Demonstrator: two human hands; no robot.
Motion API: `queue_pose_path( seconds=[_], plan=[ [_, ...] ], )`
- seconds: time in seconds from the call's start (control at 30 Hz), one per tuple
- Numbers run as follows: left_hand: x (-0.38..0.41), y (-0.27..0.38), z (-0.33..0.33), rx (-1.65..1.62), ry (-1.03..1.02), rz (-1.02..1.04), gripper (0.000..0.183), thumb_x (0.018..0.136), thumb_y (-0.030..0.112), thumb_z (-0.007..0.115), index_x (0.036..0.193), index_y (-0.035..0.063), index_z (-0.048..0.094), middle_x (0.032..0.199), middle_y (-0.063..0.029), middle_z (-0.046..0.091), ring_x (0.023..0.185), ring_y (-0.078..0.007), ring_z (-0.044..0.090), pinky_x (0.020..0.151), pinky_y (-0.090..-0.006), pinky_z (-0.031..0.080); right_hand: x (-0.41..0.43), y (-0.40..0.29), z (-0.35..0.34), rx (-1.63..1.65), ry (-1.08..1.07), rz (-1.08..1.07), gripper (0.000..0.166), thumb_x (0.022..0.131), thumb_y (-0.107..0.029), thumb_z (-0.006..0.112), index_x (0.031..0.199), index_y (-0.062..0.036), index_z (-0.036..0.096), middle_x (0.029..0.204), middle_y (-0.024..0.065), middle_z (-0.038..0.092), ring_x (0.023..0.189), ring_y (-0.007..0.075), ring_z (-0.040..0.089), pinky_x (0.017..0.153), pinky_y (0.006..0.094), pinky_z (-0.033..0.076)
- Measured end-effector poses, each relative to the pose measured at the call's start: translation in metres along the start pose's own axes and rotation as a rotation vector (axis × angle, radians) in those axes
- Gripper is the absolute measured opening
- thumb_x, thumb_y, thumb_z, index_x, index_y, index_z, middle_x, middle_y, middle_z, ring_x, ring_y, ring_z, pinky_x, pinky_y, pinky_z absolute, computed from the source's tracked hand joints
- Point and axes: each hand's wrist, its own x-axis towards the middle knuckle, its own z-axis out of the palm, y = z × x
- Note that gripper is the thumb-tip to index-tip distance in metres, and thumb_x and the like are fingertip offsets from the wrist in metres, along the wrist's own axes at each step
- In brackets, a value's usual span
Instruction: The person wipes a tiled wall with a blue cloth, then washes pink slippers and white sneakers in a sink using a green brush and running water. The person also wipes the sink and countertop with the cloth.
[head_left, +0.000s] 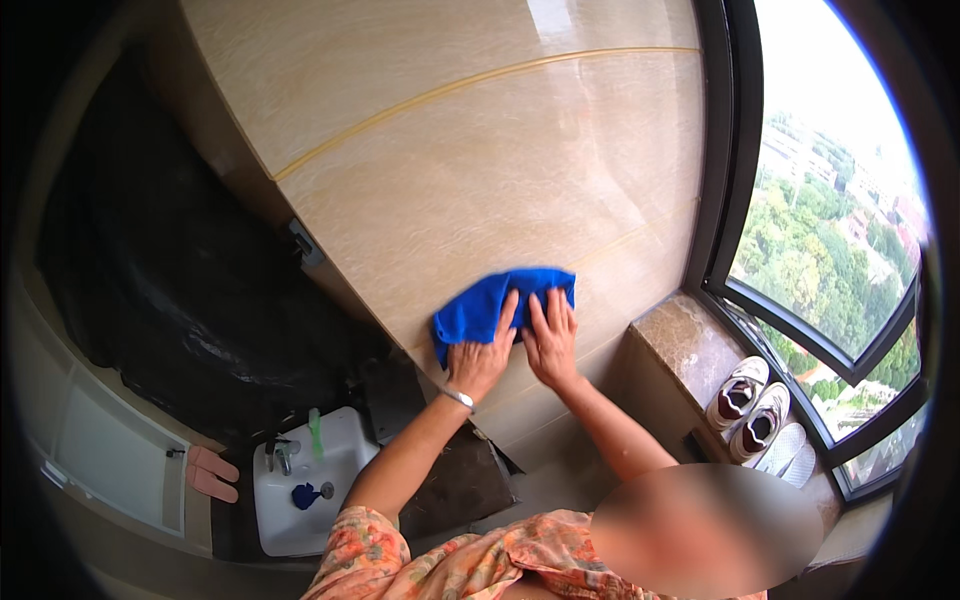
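Observation:
A blue cloth (480, 309) lies spread against the beige tiled wall (450, 195) before me. My left hand (480, 366), with a silver bracelet (459, 397) at the wrist, holds the cloth's lower left part; some of its fingers are hidden by the fabric. Over the right part of the same cloth, the fingers of my right hand (553, 337) press it to the tile. The two hands are close together but apart.
A white washbasin (281, 536) at lower left holds a dark blue cloth (305, 496) and a green brush-like item (315, 433). Pink slippers (212, 474) lie beside it. Sneakers (759, 424) and white slippers (787, 454) rest on a stone ledge (679, 341) under an open window (817, 225).

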Motion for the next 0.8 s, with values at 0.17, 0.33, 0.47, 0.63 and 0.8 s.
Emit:
queue_pose_path(
  seconds=[0.17, 0.33, 0.47, 0.63, 0.8],
  plan=[
    [0.139, 0.019, -0.056, 0.149, 0.285, 0.085, 0.058, 0.086, 0.027, 0.057, 0.139, 0.0131, 0.038, 0.132, -0.0257, 0.043, 0.12, -0.0397, 0.043, 0.102, -0.0466, 0.033, 0.161, 0.016, -0.067, -0.05, 0.24, -0.12, 0.05, 0.085, -0.018, 0.055, 0.133, -0.009, 0.046, 0.144, 0.0218, 0.03, 0.135, 0.0342, 0.027, 0.108, 0.0417, 0.019],
    [0.184, 0.051, -0.011, 0.181, 0.231, 0.129, 0.059, 0.083, 0.027, 0.059, 0.138, 0.0159, 0.04, 0.141, -0.0189, 0.036, 0.117, -0.0365, 0.047, 0.098, -0.047, 0.035, 0.172, 0.07, -0.077, -0.131, 0.389, -0.04, 0.045, 0.083, -0.015, 0.056, 0.128, -0.0095, 0.05, 0.142, 0.0192, 0.036, 0.132, 0.0329, 0.033, 0.106, 0.0406, 0.023],
    [0.104, 0.05, 0.094, 0.0, 0.041, 0.259, 0.055, 0.086, 0.021, 0.053, 0.139, 0.0165, 0.039, 0.133, -0.0204, 0.045, 0.115, -0.0375, 0.048, 0.099, -0.049, 0.034, 0.048, 0.102, -0.021, -0.077, 0.352, 0.232, 0.047, 0.084, -0.012, 0.051, 0.129, 0.0006, 0.045, 0.14, 0.0285, 0.031, 0.13, 0.0432, 0.031, 0.105, 0.0467, 0.024],
    [-0.027, 0.018, 0.142, -0.06, -0.297, 0.29, 0.058, 0.087, 0.015, 0.052, 0.142, 0.0143, 0.032, 0.137, -0.0199, 0.041, 0.126, -0.0364, 0.039, 0.105, -0.0463, 0.029, -0.091, 0.071, 0.028, 0.11, 0.042, 0.359, 0.054, 0.079, -0.01, 0.06, 0.128, 0.0042, 0.042, 0.14, 0.0368, 0.021, 0.129, 0.0508, 0.025, 0.101, 0.0526, 0.03],
    [0.063, 0.058, 0.119, -0.042, -0.194, 0.308, 0.066, 0.083, 0.02, 0.061, 0.142, 0.0144, 0.032, 0.136, -0.0198, 0.042, 0.126, -0.0356, 0.039, 0.105, -0.0453, 0.029, -0.021, 0.126, -0.002, 0.019, 0.225, 0.316, 0.048, 0.087, -0.015, 0.053, 0.129, 0.0037, 0.041, 0.141, 0.0323, 0.025, 0.131, 0.0466, 0.026, 0.103, 0.0498, 0.026]
  ],
)
